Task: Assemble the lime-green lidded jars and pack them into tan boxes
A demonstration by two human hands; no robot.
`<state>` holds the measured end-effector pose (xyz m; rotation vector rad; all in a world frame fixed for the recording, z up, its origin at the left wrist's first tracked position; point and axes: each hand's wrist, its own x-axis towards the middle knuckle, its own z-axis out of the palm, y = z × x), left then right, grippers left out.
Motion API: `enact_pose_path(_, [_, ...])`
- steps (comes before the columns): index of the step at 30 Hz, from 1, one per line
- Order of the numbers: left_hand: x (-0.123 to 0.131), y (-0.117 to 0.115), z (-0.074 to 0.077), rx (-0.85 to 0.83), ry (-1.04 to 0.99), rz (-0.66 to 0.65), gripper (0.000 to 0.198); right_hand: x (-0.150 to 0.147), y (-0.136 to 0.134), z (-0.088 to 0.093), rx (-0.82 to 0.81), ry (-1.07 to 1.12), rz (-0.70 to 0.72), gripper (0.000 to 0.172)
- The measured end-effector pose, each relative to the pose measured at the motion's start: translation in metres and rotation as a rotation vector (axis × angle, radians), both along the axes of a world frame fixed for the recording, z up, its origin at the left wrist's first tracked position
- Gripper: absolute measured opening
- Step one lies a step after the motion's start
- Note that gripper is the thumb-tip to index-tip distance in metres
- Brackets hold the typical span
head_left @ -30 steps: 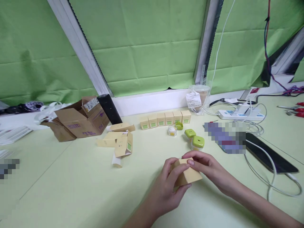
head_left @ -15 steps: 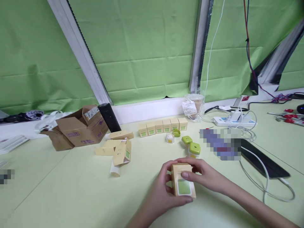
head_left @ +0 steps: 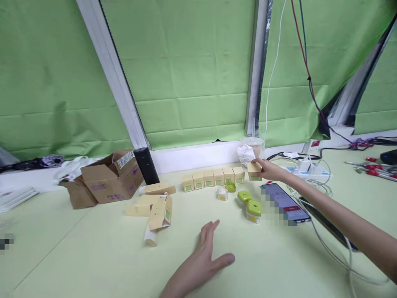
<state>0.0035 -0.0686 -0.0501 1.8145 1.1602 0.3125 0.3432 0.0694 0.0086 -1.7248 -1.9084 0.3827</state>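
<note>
My right hand (head_left: 269, 170) grips a small beige box with a green label (head_left: 253, 171), just right of a row of several similar boxes (head_left: 218, 176) near the wall. My left hand (head_left: 208, 253) is over the table's front part, fingers apart and holding nothing. Between the hands and the row are two green-lidded clear containers (head_left: 254, 210) (head_left: 244, 196), a small clear container (head_left: 222, 193) and a loose green lid (head_left: 230, 186). Opened or flattened beige boxes (head_left: 160, 212) lie to the left.
An open cardboard box (head_left: 108, 182) and a black cylinder (head_left: 146, 166) stand at the back left. A bagged cup (head_left: 256, 145) is by the wall. Right are a phone (head_left: 283, 200), a dark flat device (head_left: 331, 227), cables and a power strip (head_left: 322, 173).
My right hand has carried the beige box from the front to the right end of the row. My left hand has let go of it and opened. The view has shifted slightly.
</note>
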Motion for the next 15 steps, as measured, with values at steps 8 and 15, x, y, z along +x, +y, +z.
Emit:
enact_pose_path(8, [-0.002, -0.001, 0.008, 0.041, 0.19, -0.143, 0.075, 0.002, 0.043, -0.041, 0.004, -0.21, 0.028, 0.028])
enact_pose_path(15, [-0.051, 0.04, 0.015, 0.842, 0.67, 0.647, 0.052, -0.032, -0.015, -0.041, 0.236, -0.275, 0.119, 0.051])
